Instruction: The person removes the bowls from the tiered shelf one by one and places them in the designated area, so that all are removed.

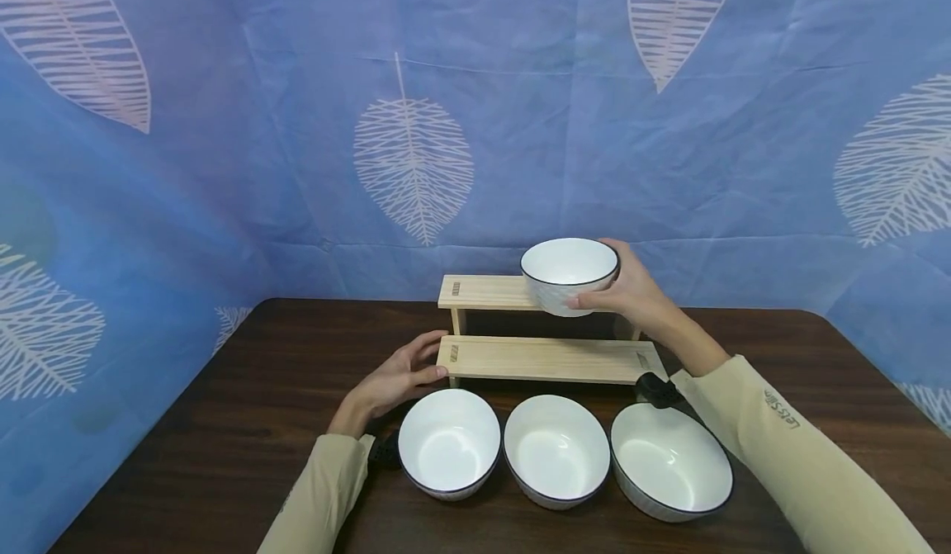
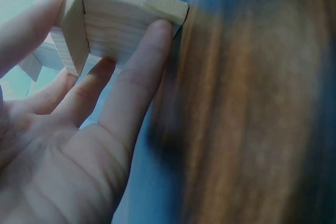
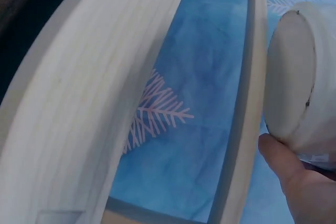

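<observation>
A white bowl (image 1: 570, 265) with a dark rim is in my right hand (image 1: 627, 294), thumb on its near side and fingers at the far right. In the head view it overlaps the right part of the upper shelf of a two-step wooden rack (image 1: 550, 357); the right wrist view shows the bowl's underside (image 3: 291, 77) beside the rack's board. My left hand (image 1: 397, 376) holds the left end of the lower step, thumb at the near corner and fingers farther back. Up close, its fingertips (image 2: 160, 30) press against the pale wood (image 2: 118, 30).
Three more white bowls stand in a row before the rack: left (image 1: 449, 440), middle (image 1: 557, 447) and right (image 1: 672, 459), the last partly under my right sleeve (image 1: 787, 447). They rest on a dark wooden table (image 1: 223, 438). Behind hangs a blue leaf-patterned cloth (image 1: 520, 149).
</observation>
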A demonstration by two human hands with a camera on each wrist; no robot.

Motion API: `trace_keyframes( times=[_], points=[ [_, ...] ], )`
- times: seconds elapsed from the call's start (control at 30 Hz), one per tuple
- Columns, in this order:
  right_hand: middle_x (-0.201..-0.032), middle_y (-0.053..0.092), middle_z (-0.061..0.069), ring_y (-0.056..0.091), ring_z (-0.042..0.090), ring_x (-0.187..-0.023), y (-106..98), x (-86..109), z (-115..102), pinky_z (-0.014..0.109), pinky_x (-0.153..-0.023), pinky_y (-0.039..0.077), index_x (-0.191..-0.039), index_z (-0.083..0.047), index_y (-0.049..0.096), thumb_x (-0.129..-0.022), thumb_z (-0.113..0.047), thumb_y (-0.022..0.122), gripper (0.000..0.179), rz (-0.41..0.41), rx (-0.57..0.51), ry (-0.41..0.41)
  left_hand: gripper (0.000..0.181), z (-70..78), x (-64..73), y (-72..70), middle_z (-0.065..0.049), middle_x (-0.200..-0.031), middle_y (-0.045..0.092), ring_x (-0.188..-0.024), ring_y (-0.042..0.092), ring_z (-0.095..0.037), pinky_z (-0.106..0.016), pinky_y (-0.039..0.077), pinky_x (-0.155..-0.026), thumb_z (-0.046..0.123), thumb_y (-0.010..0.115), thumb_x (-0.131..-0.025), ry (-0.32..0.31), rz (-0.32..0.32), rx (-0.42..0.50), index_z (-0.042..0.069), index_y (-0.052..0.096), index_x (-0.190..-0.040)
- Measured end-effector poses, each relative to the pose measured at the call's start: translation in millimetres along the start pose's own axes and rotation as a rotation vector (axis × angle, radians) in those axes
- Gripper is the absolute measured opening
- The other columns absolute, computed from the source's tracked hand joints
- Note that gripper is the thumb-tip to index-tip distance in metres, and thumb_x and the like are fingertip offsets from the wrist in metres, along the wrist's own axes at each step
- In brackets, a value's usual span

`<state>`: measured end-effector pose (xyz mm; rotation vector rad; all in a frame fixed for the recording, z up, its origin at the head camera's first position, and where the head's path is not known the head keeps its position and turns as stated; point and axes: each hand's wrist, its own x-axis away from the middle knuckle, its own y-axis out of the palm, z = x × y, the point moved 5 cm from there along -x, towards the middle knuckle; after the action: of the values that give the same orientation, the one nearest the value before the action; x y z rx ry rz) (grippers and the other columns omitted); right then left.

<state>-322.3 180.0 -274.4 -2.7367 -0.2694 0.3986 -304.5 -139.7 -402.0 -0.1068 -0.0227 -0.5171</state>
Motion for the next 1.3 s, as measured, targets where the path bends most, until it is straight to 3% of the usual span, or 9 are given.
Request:
trace_keyframes(
  times=[0.47,0.8,1.3],
  points=[
    [-0.157,0.024,0.029,0.035,0.042,-0.137,-27.7,27.0,-2.2,0.043,-0.102,0.041,-0.16,0.001,0.008,-0.08,-0.003,0.081,0.108,0.079,0.05,0.003,0.068,-1.0,-0.6,0.3,-0.025,-0.161,0.027,-0.132,0.05,-0.041,-0.052,0.045,-0.107,0.005,0.057,-0.104,-0.007,0.008,-0.01,0.004,0.02,-0.161],
    [-0.154,0.026,0.03,0.037,0.045,-0.133,-42.4,44.0,5.2,0.016,-0.084,0.043,-0.16,0.0,0.011,-0.082,-0.008,0.082,0.107,0.08,0.136,0.009,0.068,-2.3,0.4,0.1,-0.025,-0.161,0.028,-0.131,0.051,-0.04,-0.051,0.046,-0.106,0.005,0.058,-0.104,-0.017,0.012,-0.003,0.005,0.021,-0.161],
    [-0.152,0.025,0.033,0.038,0.046,-0.126,-59.6,65.5,7.4,0.007,-0.075,0.045,-0.16,0.0,0.01,-0.083,-0.004,0.081,0.105,0.117,0.168,-0.021,0.067,-0.8,0.2,0.1,-0.025,-0.161,0.027,-0.132,0.05,-0.04,-0.052,0.044,-0.107,0.004,0.057,-0.104,-0.019,0.016,0.005,0.005,0.021,-0.161]
  ],
)
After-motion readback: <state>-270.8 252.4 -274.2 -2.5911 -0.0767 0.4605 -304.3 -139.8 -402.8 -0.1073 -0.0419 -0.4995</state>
